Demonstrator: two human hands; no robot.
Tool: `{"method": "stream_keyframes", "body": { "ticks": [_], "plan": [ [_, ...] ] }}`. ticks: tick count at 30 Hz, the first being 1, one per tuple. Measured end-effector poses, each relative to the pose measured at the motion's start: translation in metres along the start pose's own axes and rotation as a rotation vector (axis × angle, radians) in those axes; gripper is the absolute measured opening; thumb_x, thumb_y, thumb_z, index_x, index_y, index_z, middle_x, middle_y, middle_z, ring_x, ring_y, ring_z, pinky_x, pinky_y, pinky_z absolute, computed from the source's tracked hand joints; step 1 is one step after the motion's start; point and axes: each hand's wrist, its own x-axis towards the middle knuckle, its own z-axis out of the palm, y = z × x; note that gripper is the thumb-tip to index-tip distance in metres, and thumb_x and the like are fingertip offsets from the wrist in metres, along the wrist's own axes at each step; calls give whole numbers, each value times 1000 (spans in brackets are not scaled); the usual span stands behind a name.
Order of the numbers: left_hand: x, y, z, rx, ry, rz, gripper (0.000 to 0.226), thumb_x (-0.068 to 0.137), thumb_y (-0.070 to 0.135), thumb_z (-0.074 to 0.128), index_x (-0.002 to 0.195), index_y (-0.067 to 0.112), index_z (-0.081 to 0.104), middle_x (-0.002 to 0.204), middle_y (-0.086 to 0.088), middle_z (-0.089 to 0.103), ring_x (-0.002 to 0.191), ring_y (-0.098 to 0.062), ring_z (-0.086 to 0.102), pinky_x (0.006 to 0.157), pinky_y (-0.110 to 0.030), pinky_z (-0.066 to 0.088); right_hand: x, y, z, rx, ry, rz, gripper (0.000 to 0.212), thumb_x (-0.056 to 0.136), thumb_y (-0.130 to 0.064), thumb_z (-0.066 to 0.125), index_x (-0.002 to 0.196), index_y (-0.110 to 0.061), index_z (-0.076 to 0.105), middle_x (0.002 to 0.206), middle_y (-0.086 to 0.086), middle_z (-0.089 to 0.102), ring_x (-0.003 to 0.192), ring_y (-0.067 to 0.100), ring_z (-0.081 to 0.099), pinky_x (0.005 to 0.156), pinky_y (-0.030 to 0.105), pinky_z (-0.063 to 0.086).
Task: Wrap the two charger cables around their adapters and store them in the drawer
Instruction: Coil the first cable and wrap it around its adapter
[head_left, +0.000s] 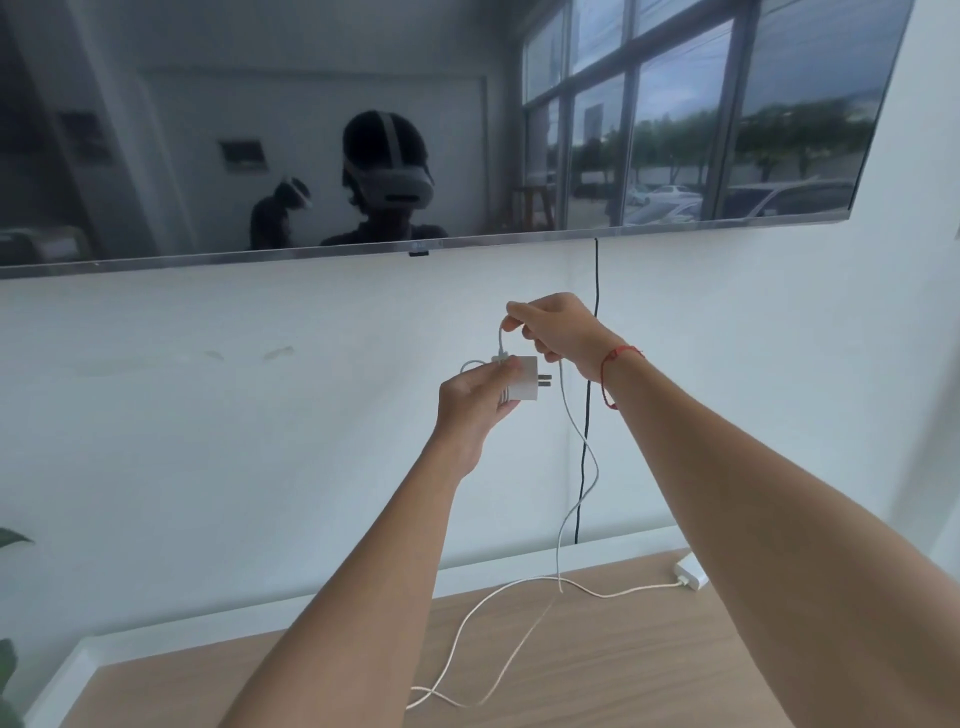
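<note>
- Your left hand (470, 402) holds the white adapter (522, 382) up in front of the wall, fingers clamped round its body, prongs pointing right.
- A few turns of its white cable (574, 431) already sit round the adapter, under your left fingers.
- Your right hand (558, 327) is just above the adapter, fingers pinched together on the cable.
- From there the loose cable hangs down past the prongs to the wooden tabletop (623, 675).
- Second adapter (691, 573) lies on the tabletop at the far right, near the wall, well apart from your hands.
- Second cable (639, 590) runs left from it across the tabletop, unwrapped, crossing the hanging one.
- Red string bracelet (618, 356) on your right wrist.
- Wall-mounted TV (311, 130) above, black cord (596, 280) dropping from it behind your right hand.
- Can't see any drawer.
</note>
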Motion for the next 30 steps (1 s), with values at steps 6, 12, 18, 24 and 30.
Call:
{"method": "stream_keyframes", "body": {
  "ticks": [6,12,18,24,30],
  "plan": [
    [3,25,9,-82,-14,27,26,89,22,69,105,2,71,92,-1,70,92,-14,67,91,-29,56,3,24,6,343,108,184,29,83,-43,70,92,-15,69,64,-5,51,53,11,43,49,21,33],
    [1,30,17,-194,-12,22,28,88,22,70,107,2,71,98,-6,72,101,-19,68,94,-29,53,-2,45,18,690,24,359,14,93,-30,59,83,-20,58,66,-4,46,47,8,39,38,17,30],
    [0,30,22,25,110,-6,29,83,34,73,104,14,74,82,0,68,71,-14,59,58,-23,41,-18,49,44,414,-64,365,27,96,-26,44,76,-13,58,67,0,54,50,13,44,43,20,33],
    [0,24,15,90,148,10,19,85,31,72,92,14,74,68,-4,64,51,-16,48,44,-20,38,-27,34,46,76,-185,343,32,96,-22,37,71,-12,55,62,1,49,46,14,37,45,21,25],
    [6,19,13,-35,217,82,22,88,21,70,96,2,74,75,-13,69,59,-23,56,57,-31,52,-26,21,24,-83,-272,310,29,93,-30,45,78,-12,62,60,-2,44,42,12,31,42,19,25]
  ]
}}
